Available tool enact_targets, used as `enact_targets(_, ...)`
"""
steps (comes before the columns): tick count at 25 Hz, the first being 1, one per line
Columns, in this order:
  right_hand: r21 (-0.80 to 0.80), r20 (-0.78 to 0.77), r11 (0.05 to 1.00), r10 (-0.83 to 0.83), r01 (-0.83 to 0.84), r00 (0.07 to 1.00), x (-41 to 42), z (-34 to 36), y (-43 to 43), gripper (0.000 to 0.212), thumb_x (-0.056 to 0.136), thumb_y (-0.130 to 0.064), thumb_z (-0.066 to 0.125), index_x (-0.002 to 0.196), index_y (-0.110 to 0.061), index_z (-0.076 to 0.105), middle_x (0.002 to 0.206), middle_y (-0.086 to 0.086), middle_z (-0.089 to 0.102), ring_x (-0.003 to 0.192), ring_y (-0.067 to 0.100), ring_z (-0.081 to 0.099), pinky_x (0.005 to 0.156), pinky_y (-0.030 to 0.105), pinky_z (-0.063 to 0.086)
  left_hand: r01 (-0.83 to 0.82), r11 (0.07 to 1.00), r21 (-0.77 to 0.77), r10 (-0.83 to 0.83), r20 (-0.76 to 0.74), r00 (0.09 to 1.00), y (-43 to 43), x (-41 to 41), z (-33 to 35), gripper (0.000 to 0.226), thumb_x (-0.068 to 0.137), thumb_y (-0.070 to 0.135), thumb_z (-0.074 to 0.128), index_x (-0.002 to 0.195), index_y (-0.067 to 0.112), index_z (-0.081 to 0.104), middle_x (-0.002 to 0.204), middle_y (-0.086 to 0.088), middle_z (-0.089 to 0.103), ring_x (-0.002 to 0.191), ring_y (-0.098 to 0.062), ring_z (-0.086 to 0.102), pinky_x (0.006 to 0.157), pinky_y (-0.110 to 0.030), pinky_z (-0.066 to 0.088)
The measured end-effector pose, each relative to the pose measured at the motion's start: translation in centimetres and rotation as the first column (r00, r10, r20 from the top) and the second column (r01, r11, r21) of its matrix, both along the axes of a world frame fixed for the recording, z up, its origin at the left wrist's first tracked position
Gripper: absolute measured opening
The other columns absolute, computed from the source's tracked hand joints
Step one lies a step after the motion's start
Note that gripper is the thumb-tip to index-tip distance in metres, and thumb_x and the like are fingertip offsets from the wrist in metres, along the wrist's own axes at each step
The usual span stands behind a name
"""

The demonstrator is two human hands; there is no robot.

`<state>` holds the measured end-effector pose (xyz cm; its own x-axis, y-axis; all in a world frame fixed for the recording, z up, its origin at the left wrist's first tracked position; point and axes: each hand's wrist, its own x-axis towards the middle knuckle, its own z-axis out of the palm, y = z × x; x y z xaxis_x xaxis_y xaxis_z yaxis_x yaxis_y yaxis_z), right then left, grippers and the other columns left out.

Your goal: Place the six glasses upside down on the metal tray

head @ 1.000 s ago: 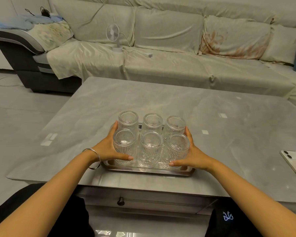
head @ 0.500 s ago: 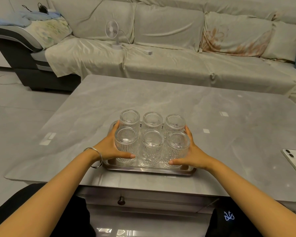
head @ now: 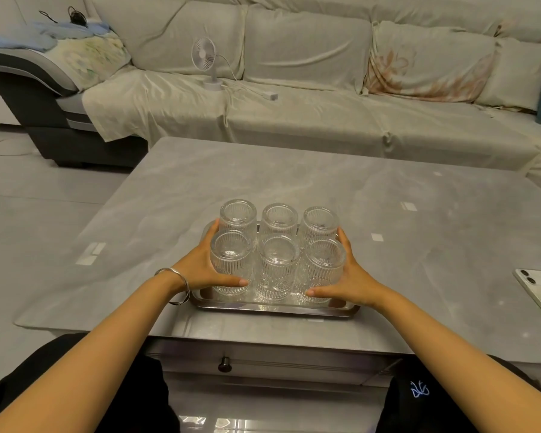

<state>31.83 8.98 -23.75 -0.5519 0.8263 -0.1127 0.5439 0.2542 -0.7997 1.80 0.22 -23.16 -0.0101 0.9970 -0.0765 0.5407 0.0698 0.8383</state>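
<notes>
You have six glasses [head: 278, 266] in front of you, three in the far row and three in the near row, all on one tray [head: 275, 308] on one table [head: 388, 245]. You can count two hands, left [head: 200, 265] and right [head: 352, 276], with one bracelet [head: 178, 284]. Beyond that, one phone [head: 539, 290], one fan [head: 204, 59] and one sofa [head: 310, 89].
</notes>
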Motion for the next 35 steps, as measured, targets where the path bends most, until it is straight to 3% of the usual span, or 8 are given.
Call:
enact_targets(4,0.042,-0.04,0.999,-0.029,0.031,0.999,0.2,0.3,-0.4,0.146,0.041,-0.064,0.084,0.138,-0.051,-0.024,0.161,-0.01,-0.007,0.146,0.011,0.009,0.117,0.036,0.017,-0.058,0.998,-0.025,0.057,-0.011,0.998,-0.7,0.2,0.9,0.142,0.041,0.056,0.082,0.14,0.039,-0.019,0.158,0.004,0.005,0.141,-0.013,0.018,0.11,-0.03,0.022)
enact_targets(6,0.156,-0.082,0.987,-0.023,0.036,0.996,0.2,1.1,-0.9,0.141,0.043,-0.065,0.082,0.139,-0.054,-0.02,0.159,-0.015,-0.006,0.144,0.007,0.01,0.112,0.03,0.019,-0.057,0.985,0.161,0.068,-0.061,0.996,-1.1,0.9,2.4,0.132,0.043,0.064,0.077,0.139,0.047,-0.013,0.156,0.011,0.004,0.141,-0.01,0.013,0.109,-0.03,0.02)
enact_targets(7,0.234,-0.067,0.972,0.001,0.015,0.998,0.2,1.5,-1.0,0.138,0.044,-0.066,0.081,0.14,-0.055,-0.017,0.158,-0.019,-0.005,0.145,0.008,0.009,0.112,0.031,0.02,-0.012,0.962,0.272,0.06,-0.167,0.984,-1.2,1.4,3.1,0.125,0.045,0.07,0.073,0.139,0.05,-0.008,0.156,0.015,0.002,0.143,-0.012,0.009,0.111,-0.033,0.018)
enact_targets(8,0.312,-0.022,0.95,0.032,-0.023,0.999,0.2,2.0,-1.1,0.133,0.047,-0.066,0.08,0.14,-0.055,-0.014,0.157,-0.02,-0.006,0.147,0.009,0.007,0.114,0.034,0.02,0.065,0.938,0.341,0.048,-0.312,0.949,-1.2,2.0,3.7,0.117,0.048,0.076,0.066,0.138,0.052,-0.004,0.156,0.016,0.002,0.145,-0.017,0.005,0.113,-0.039,0.017)
enact_targets(10,0.424,0.118,0.896,0.088,-0.13,0.989,0.2,2.9,-1.1,0.123,0.052,-0.064,0.078,0.14,-0.058,-0.008,0.159,-0.015,-0.009,0.148,0.014,0.001,0.117,0.043,0.018,0.211,0.919,0.334,0.026,-0.585,0.81,-1.1,3.3,4.4,0.102,0.054,0.083,0.052,0.136,0.055,-0.003,0.157,0.011,0.003,0.145,-0.026,0.0,0.115,-0.052,0.015)
enact_targets(14,0.481,0.416,0.812,0.122,-0.332,0.901,0.1,3.8,-1.0,0.103,0.064,-0.058,0.075,0.139,-0.058,0.004,0.162,-0.008,-0.003,0.149,0.019,-0.007,0.12,0.05,0.005,0.29,0.948,0.132,-0.075,-0.794,0.604,-0.2,4.5,4.0,0.087,0.063,0.082,0.04,0.125,0.06,-0.017,0.158,0.01,-0.002,0.145,-0.029,-0.006,0.115,-0.059,0.007)
enact_targets(19,0.474,0.476,0.808,0.101,-0.351,0.874,-0.1,3.9,-0.9,0.099,0.068,-0.053,0.075,0.136,-0.058,0.003,0.162,-0.007,0.001,0.149,0.019,-0.008,0.119,0.047,0.002,0.299,0.95,0.093,-0.073,-0.862,0.501,0.6,4.6,2.9,0.085,0.068,0.079,0.037,0.118,0.06,-0.029,0.158,0.009,-0.001,0.145,-0.03,-0.002,0.114,-0.059,0.003)
enact_targets(35,0.487,0.488,0.804,0.072,-0.34,0.87,-0.3,3.9,-1.1,0.1,0.068,-0.056,0.072,0.137,-0.057,0.0,0.162,-0.006,0.002,0.149,0.021,-0.007,0.118,0.049,0.001,0.285,0.954,0.096,-0.074,-0.844,0.531,0.6,4.7,3.2,0.085,0.069,0.077,0.04,0.123,0.058,-0.022,0.158,0.008,0.002,0.145,-0.029,-0.001,0.114,-0.057,0.002)
